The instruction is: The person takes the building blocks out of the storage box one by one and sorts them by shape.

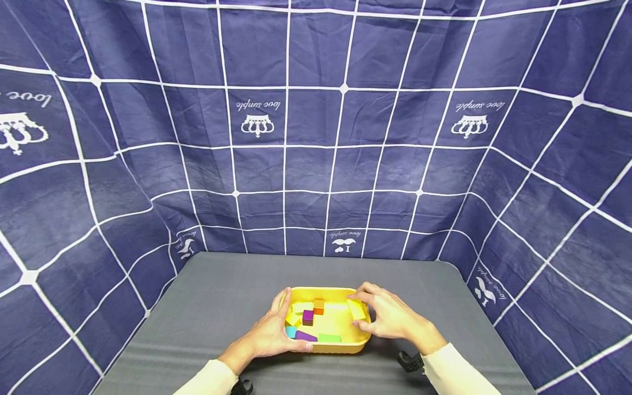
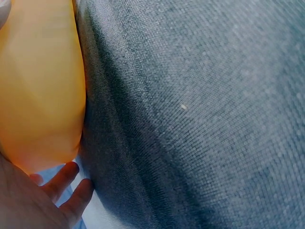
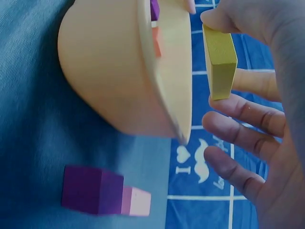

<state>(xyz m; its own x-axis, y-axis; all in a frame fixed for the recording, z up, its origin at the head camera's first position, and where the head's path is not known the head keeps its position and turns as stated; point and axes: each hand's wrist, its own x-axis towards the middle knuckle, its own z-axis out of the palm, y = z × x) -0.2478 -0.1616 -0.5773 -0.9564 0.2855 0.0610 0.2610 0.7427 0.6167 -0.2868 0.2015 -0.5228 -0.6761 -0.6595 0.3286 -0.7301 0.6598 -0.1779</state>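
Note:
A yellow plastic tray [image 1: 340,348] stands on the grey table. My left hand [image 1: 270,333] grips its left end, the thumb along the front wall and the fingers at the left side. Over the right end my right hand [image 1: 392,316] pinches a yellow rectangular block [image 3: 220,57] between thumb and fingertips. Inside the tray lie a purple cube [image 1: 308,317], an orange block [image 1: 319,307], a green block [image 1: 329,338], a purple block [image 1: 306,336], a blue block [image 1: 291,331] and a smaller yellow piece [image 1: 294,320]. In the left wrist view only the tray's outer wall [image 2: 43,86] shows.
In the right wrist view a purple block [image 3: 90,191] and a pink block [image 3: 138,201] rest on the table outside the tray; the head view does not show them. The grey table [image 1: 222,285] is enclosed by blue checked cloth [image 1: 316,164] at the back and sides.

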